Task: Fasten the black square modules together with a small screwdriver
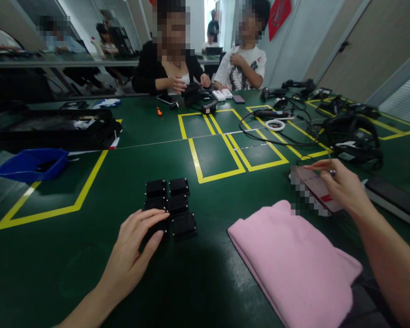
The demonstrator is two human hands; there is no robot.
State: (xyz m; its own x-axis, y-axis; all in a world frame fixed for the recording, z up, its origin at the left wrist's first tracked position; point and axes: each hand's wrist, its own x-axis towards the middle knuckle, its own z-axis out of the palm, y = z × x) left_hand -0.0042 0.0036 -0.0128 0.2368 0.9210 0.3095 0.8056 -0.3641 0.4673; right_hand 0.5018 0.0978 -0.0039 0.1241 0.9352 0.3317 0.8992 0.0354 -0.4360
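Observation:
Several small black box-shaped parts point(173, 200) sit in two rows on the green table point(130, 155). My left hand point(136, 241) rests on the nearest part at the left, its fingers curled over it. My right hand point(341, 184) is at the right. It holds a phone point(312, 187) with a white and red screen and pinches a thin pen-like stick point(331, 166) between its fingers. A folded pink cloth point(294, 259) lies between my arms, to the right of the black parts.
Yellow tape marks boxes on the table. A blue tray point(30, 164) and black bags point(54, 127) are at the left. Cables, a white ring point(275, 125) and black headsets point(353, 134) are at the right. Two people sit across the table handling small devices.

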